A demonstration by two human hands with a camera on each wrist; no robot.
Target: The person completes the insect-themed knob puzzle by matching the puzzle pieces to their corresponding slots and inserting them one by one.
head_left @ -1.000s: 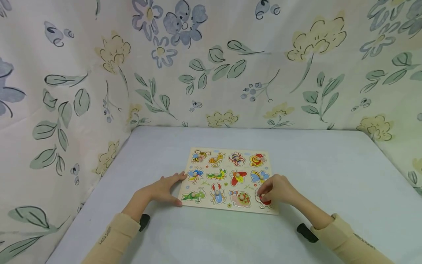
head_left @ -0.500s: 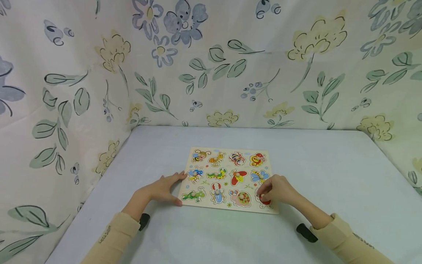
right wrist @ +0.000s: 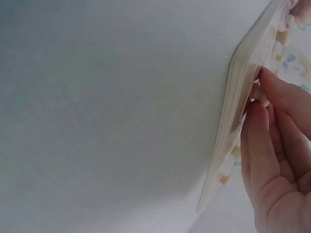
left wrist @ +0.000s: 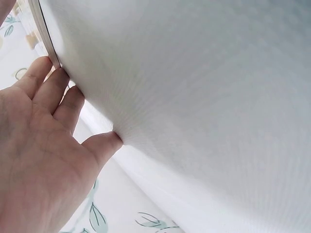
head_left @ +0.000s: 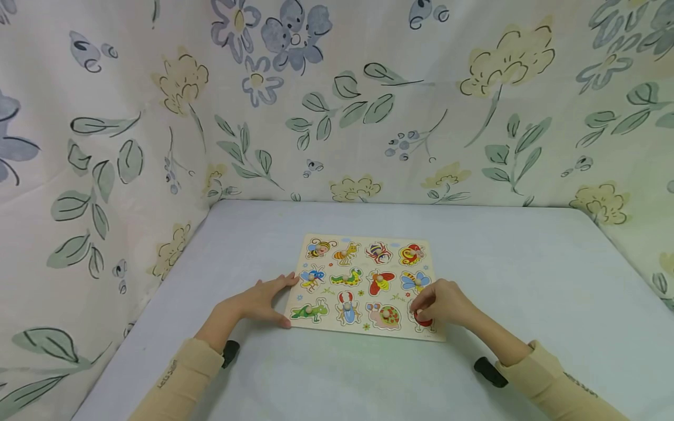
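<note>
A wooden knob puzzle board (head_left: 398, 296) with several insect pieces lies flat on the table. My left hand (head_left: 263, 301) rests at its left side in the head view, thumb and fingers spread along the edge. In the left wrist view the fingertips of that hand (left wrist: 48, 150) touch the board's side (left wrist: 43, 34). At the lower right corner my right hand (head_left: 447, 301) pinches the pale knob (right wrist: 261, 95) of a red piece (head_left: 424, 322). That piece sits at its place on the board, partly covered by the fingers; whether it is fully seated I cannot tell.
The white-covered table (head_left: 337, 380) extends around the board. Floral cloth (head_left: 337, 146) hangs behind it and at the left. A black object shows at each wrist, left (head_left: 230, 354) and right (head_left: 491, 372).
The red piece looks to have settled slightly flatter against the board under the right fingers. Both hands stay nearly in the same place.
</note>
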